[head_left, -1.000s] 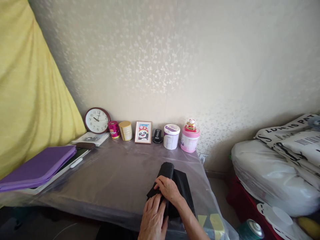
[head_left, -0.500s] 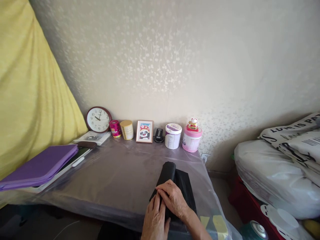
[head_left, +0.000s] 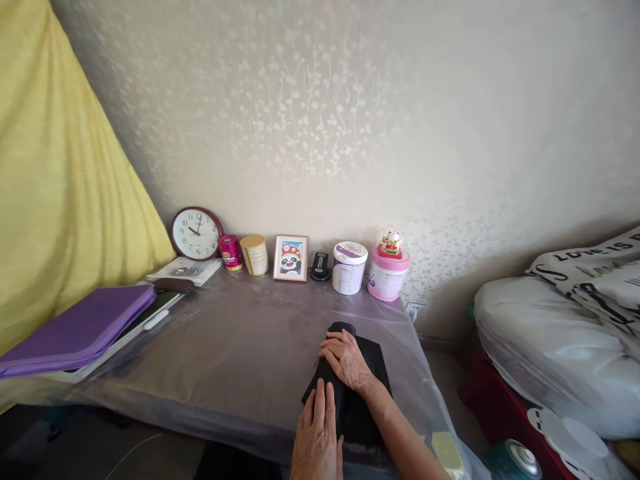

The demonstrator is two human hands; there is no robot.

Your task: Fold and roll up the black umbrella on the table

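Observation:
A piece of black folded material [head_left: 374, 359], perhaps a cloth or a bag, lies near the table's front right. Its left part is folded over into a raised, rounded strip, while the right part stays flat. My right hand [head_left: 349, 360] rests across the upper part of that strip, fingers spread over it and bent slightly. Nearer to me, my left hand [head_left: 317, 427] lies along the strip's lower left part with fingers stretched out. Both hands cover part of the material.
A clear plastic sheet covers the table [head_left: 225, 353]. Along the wall stand a clock [head_left: 197, 233], small tubs, a framed panda picture [head_left: 291, 258] and a pink tub [head_left: 389, 275] bearing a figurine. A purple folder [head_left: 85, 327] lies left; a stuffed plastic bag [head_left: 530, 353] sits right.
My right hand has moved up and away from my left hand onto the upper part of the black strip, and its fingers have spread. My left hand stays at the lower part.

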